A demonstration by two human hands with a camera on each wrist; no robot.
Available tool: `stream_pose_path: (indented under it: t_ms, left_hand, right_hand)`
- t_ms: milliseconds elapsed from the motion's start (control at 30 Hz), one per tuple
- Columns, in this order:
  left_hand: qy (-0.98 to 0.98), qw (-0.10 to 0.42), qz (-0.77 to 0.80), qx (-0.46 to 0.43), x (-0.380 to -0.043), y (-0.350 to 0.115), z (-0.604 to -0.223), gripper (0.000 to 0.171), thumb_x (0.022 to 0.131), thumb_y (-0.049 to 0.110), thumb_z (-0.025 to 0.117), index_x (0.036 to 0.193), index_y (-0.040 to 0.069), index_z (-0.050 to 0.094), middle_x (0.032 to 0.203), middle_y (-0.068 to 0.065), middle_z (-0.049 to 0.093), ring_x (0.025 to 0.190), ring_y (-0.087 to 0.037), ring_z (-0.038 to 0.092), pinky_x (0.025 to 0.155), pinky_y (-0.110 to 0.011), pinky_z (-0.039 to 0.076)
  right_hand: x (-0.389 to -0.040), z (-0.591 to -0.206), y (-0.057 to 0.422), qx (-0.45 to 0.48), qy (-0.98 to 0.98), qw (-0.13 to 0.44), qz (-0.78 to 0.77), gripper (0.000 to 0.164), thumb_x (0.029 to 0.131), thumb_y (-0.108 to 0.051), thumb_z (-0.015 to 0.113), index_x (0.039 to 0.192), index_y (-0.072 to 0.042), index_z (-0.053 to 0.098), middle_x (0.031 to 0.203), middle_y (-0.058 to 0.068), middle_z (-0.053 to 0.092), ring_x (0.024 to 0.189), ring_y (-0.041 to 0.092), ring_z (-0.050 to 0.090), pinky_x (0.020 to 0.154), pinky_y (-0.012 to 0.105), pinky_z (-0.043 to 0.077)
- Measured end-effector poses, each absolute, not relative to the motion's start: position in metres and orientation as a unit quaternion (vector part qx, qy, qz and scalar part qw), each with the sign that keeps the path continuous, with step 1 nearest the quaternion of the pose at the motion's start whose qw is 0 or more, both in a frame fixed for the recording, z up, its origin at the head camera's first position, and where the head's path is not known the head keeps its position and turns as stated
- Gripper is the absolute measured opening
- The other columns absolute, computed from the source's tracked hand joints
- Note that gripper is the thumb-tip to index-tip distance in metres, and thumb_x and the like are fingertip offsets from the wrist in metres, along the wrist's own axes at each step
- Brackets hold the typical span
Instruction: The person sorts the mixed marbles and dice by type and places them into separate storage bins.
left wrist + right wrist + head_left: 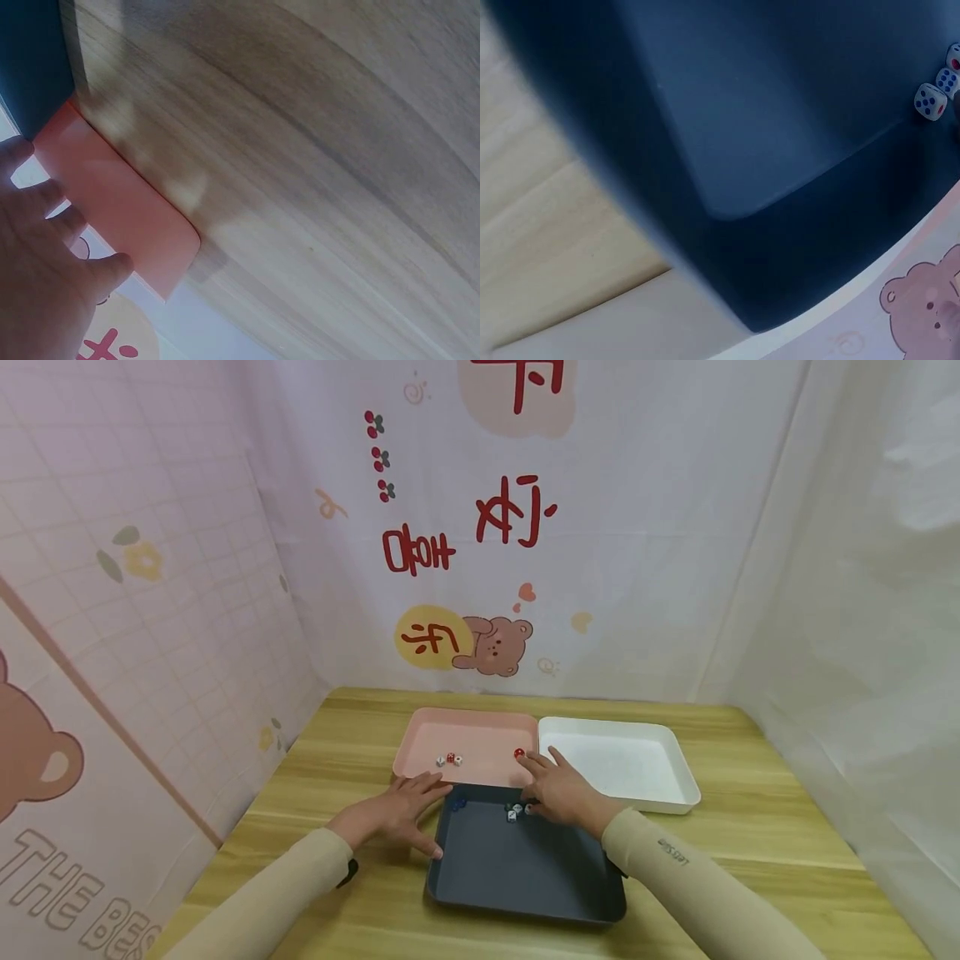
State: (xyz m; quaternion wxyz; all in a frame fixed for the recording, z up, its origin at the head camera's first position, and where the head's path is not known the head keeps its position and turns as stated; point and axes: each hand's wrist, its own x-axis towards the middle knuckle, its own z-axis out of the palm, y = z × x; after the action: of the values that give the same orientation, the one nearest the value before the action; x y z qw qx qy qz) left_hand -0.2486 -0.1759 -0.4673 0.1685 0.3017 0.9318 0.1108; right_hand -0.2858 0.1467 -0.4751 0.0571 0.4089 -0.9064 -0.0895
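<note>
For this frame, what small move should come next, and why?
Probably a pinch: the right hand could close on one of the white dice. The hand looks open, and those dice lie just beside it in the dark tray.

The right wrist view is mostly tray point(727, 112), dark blue, at its far right corner, the rim blurred. Toward the left, near its far side, three white dice point(948, 81) sit close together; the rightmost shows blue pips and a red one. Table point(562, 232) lies to the right. Beyond the tray, a wall bears a printed bear point(926, 315).
</note>
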Motion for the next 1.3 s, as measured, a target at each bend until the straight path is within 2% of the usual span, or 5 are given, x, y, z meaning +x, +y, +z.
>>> stream_pose_path:
  t_ms: [267,533,1000,1300]
  left_hand:
    - [0.935,0.17,0.105,0.293,-0.248,-0.175,-0.466,0.111,0.075,0.067,0.075,0.159,0.015,0.025,0.165,-0.013,0.013,0.15,-0.037,0.008,0.116,-0.062,0.008]
    - [0.936,0.171,0.106,0.288,-0.247,-0.174,-0.466,0.109,0.076,0.065,0.076,0.159,0.016,0.025,0.165,-0.013,0.012,0.15,-0.035,0.008,0.116,-0.062,0.009]
    - [0.935,0.165,0.109,0.295,-0.247,-0.175,-0.469,0.109,0.075,0.065,0.076,0.159,0.015,0.026,0.164,-0.014,0.014,0.15,-0.036,0.01,0.115,-0.063,0.01]
    - [0.936,0.163,0.108,0.292,-0.244,-0.176,-0.467,0.108,0.075,0.066,0.075,0.159,0.018,0.026,0.165,-0.012,0.012,0.15,-0.035,0.009,0.116,-0.06,0.01]
  right_hand:
    - [-0.283,-0.476,0.145,0.402,-0.9,0.062,-0.159,0.02,0.083,-0.038,0.081,0.101,-0.03,0.08,0.15,0.009,0.046,0.14,0.031,0.039,0.111,0.059,0.029]
    - [-0.283,-0.478,0.146,0.416,-0.895,0.06,-0.149,0.01,0.079,-0.035,0.084,0.079,-0.029,0.076,0.141,0.009,0.053,0.138,0.032,0.041,0.111,0.06,0.028]
    - [-0.278,-0.474,0.147,0.407,-0.905,0.025,-0.121,0.009,0.085,-0.036,0.079,0.088,-0.028,0.079,0.141,0.009,0.055,0.139,0.032,0.04,0.112,0.061,0.024]
    - [-0.284,-0.458,0.148,0.386,-0.921,0.051,-0.006,0.01,0.088,-0.029,0.075,0.09,-0.02,0.078,0.136,0.014,0.058,0.134,0.034,0.045,0.111,0.063,0.026]
